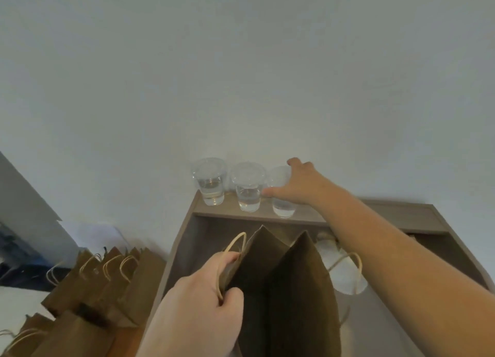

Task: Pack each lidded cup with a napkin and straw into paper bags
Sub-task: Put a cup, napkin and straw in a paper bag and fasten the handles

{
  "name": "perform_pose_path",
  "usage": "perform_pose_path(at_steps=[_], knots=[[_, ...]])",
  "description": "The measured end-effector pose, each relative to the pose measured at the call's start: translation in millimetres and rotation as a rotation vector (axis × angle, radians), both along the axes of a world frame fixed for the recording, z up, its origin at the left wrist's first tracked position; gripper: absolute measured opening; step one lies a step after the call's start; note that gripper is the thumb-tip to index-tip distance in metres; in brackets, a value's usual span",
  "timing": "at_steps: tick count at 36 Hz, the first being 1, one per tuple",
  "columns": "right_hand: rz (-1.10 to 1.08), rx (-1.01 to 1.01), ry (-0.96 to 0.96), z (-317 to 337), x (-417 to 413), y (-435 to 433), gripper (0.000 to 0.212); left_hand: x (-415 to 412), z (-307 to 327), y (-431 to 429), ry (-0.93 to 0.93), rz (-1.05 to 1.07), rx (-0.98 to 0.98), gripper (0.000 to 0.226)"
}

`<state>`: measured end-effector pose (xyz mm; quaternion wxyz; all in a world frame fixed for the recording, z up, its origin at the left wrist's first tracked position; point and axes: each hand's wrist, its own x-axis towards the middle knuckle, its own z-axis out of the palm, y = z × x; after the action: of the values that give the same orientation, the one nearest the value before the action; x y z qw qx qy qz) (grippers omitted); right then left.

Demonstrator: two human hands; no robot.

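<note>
the left hand (pixel 198 303) is clamped on the near edge and handle of the bag (pixel 284 289), so that its mouth is held open. the right hand (pixel 296 186) is wrapped round the end cup (pixel 283 209), which stands on the shelf (pixel 388 218) just beside the middle cup (pixel 249 193). risks: the middle cup may be knocked by the thumb. water may be spilled if the lid is squeezed loose. the bag mouth may collapse if the left grip is slackened.
</note>
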<state>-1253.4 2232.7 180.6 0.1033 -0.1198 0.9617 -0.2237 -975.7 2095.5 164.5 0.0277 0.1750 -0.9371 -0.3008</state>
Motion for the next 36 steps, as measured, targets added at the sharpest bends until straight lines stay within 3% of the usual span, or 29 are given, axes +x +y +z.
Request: perform_pose_path(at_steps=[4,9,13,21,25,29,36], knots=[[-0.045,0.024,0.032,-7.7,-16.3,-4.1,0.14,5.7,-7.3,2.9,0.018,0.054,0.026,0.048],[0.059,0.046,-0.051,6.7,-19.1,8.6,0.148,7.6,-11.9,16.6,0.023,0.088,0.074,0.045],[0.091,0.069,0.005,43.6,4.2,34.4,0.122,4.7,-10.1,31.1,0.031,0.124,0.084,0.044],[0.267,-0.121,0.151,143.0,117.5,137.8,0.093,-19.9,6.5,87.1,0.027,0.143,0.121,0.046],[0.317,0.004,0.134,138.4,151.6,173.4,0.081,-34.9,9.1,118.7,0.076,0.13,0.197,0.05],[0.421,0.247,0.072,96.8,154.0,197.4,0.091,-46.6,-1.3,146.2,0.06,0.105,0.283,0.053],[0.552,0.534,0.009,21.0,144.0,202.7,0.072,-48.9,-21.6,181.0,-0.032,-0.042,0.233,0.055]])
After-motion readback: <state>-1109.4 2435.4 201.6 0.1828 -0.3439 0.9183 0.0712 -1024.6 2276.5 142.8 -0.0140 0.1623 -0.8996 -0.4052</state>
